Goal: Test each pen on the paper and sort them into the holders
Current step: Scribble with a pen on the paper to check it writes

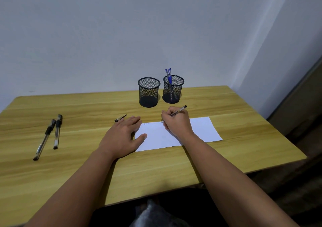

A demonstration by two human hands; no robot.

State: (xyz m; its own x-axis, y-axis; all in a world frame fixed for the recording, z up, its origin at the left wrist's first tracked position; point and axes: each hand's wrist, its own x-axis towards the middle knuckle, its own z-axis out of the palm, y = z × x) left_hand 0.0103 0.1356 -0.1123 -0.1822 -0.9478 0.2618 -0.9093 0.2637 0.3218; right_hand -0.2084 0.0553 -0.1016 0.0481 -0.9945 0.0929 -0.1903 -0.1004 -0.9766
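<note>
The right hand (176, 122) pinches a black pen (178, 111), tip on the white paper (200, 131), the left hand (122, 136) flat and relaxed on its edge beside a pen cap (120, 118), two mesh holders (149, 92) behind, two capped black pens (50, 134) far left on the wooden table (69, 174).

Both forearms bare, no sleeves; dark clothing (174, 207) at the lap.
</note>
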